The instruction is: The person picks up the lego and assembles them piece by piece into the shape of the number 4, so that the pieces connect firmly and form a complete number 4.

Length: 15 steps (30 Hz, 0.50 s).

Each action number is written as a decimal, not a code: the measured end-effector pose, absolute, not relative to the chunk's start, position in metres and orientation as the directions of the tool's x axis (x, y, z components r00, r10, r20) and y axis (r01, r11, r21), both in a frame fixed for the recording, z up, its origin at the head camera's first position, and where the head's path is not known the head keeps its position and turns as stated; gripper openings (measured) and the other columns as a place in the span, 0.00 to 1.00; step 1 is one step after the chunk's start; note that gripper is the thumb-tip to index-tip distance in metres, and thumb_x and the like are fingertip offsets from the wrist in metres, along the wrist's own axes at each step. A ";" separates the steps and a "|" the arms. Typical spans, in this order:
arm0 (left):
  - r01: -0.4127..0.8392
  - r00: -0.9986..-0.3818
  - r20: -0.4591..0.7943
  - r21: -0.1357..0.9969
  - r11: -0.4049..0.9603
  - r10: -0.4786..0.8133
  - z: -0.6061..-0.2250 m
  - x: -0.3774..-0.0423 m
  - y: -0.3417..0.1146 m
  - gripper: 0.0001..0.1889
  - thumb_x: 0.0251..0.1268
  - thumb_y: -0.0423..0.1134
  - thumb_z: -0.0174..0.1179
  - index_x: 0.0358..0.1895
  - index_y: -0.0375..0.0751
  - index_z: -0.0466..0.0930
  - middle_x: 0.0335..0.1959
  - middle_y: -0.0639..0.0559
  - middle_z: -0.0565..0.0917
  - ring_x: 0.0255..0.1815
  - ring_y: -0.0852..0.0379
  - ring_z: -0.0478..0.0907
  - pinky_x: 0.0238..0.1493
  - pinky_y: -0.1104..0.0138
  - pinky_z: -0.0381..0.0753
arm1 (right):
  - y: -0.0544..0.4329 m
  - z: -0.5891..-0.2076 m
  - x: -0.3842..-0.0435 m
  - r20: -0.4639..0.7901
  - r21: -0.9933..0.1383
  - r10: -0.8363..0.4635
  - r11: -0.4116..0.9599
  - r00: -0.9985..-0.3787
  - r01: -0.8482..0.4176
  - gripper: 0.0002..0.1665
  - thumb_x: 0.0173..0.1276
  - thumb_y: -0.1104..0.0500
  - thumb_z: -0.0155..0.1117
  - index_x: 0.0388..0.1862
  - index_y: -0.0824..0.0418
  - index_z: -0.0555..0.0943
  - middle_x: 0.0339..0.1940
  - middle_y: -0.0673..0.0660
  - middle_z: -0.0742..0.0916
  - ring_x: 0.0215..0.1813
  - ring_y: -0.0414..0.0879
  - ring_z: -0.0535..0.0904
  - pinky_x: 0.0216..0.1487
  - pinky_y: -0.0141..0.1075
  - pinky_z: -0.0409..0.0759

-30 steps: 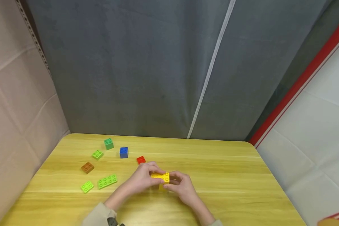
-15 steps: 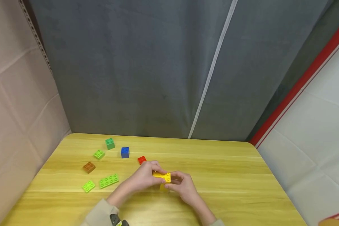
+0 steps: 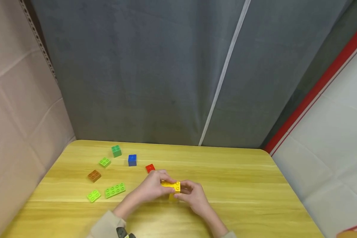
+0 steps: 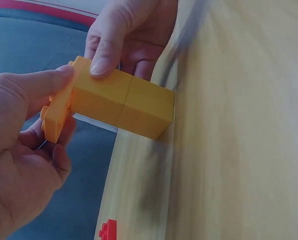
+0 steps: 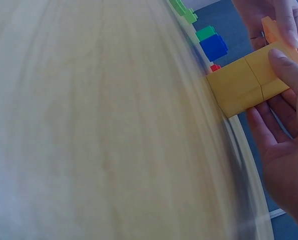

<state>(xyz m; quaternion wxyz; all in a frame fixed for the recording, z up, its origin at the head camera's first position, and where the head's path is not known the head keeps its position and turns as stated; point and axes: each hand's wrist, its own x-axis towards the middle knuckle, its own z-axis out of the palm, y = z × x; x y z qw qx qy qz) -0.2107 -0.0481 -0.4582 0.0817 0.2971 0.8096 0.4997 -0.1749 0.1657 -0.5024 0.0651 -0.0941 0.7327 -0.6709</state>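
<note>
Vs. half a sec ago, almost nothing's changed: your L hand (image 3: 152, 187) and R hand (image 3: 194, 198) keep the same hold, and the loose bricks stay put; only the head view has shifted a touch. Your L thumb and fingers pinch the yellow plate (image 3: 177, 186) atop the stack, its end sticking out L. Your R hand grips the upper block (image 4: 101, 95), thumb on one side, fingers behind. The lower block (image 4: 146, 108) stands upright on the table (image 3: 241, 185); can't tell if the plate's fully seated. Red brick (image 3: 150, 168) is just past your L knuckles, closest obstacle. Blue (image 3: 132, 160), dk green (image 3: 116, 151), brown (image 3: 94, 176) and 3 lime bricks (image 3: 115, 190) lie farther L, out of the way. Your L fingers hide part of the plate.
</note>
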 end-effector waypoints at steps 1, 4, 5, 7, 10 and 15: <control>0.401 -0.812 0.166 0.855 0.329 0.559 -0.458 -0.210 -0.048 0.12 0.59 0.34 0.75 0.47 0.40 0.91 0.35 0.60 0.82 0.35 0.57 0.75 0.36 0.69 0.77 | 0.166 -0.502 -0.175 0.032 -0.995 -0.223 0.084 -0.974 -0.052 0.23 0.60 0.70 0.77 0.54 0.72 0.83 0.56 0.68 0.85 0.59 0.63 0.83 0.51 0.39 0.85; 0.398 -0.818 0.163 0.853 0.337 0.552 -0.458 -0.209 -0.047 0.12 0.60 0.35 0.75 0.47 0.40 0.91 0.35 0.60 0.81 0.36 0.56 0.74 0.36 0.68 0.77 | 0.166 -0.501 -0.175 0.030 -0.995 -0.220 0.090 -0.975 -0.051 0.22 0.60 0.69 0.77 0.53 0.71 0.83 0.55 0.68 0.86 0.59 0.63 0.83 0.52 0.39 0.85; 0.396 -0.819 0.161 0.853 0.339 0.550 -0.458 -0.209 -0.047 0.12 0.60 0.35 0.75 0.47 0.40 0.91 0.35 0.60 0.81 0.36 0.56 0.74 0.37 0.68 0.77 | 0.166 -0.501 -0.175 0.027 -0.995 -0.221 0.091 -0.975 -0.048 0.22 0.60 0.69 0.77 0.53 0.71 0.83 0.55 0.68 0.86 0.59 0.63 0.83 0.52 0.39 0.85; 0.394 -0.820 0.157 0.853 0.344 0.550 -0.458 -0.209 -0.047 0.12 0.60 0.35 0.75 0.48 0.41 0.91 0.35 0.60 0.81 0.37 0.56 0.75 0.37 0.68 0.77 | 0.166 -0.501 -0.176 0.029 -0.994 -0.223 0.096 -0.974 -0.052 0.22 0.60 0.69 0.77 0.53 0.72 0.83 0.55 0.68 0.86 0.58 0.62 0.83 0.51 0.39 0.85; 0.409 -0.814 0.159 0.840 0.357 0.559 -0.456 -0.209 -0.048 0.12 0.60 0.34 0.75 0.48 0.41 0.91 0.35 0.60 0.81 0.37 0.56 0.75 0.38 0.68 0.78 | 0.166 -0.501 -0.177 0.033 -0.993 -0.228 0.106 -0.973 -0.058 0.22 0.60 0.69 0.78 0.53 0.72 0.83 0.54 0.68 0.86 0.58 0.62 0.84 0.51 0.38 0.85; 0.461 -0.788 0.171 0.801 0.383 0.592 -0.453 -0.210 -0.047 0.11 0.60 0.34 0.75 0.46 0.40 0.91 0.35 0.62 0.81 0.36 0.59 0.75 0.39 0.68 0.80 | 0.167 -0.502 -0.177 0.039 -0.991 -0.233 0.114 -0.972 -0.068 0.21 0.60 0.68 0.78 0.52 0.72 0.83 0.53 0.67 0.87 0.56 0.62 0.85 0.51 0.38 0.85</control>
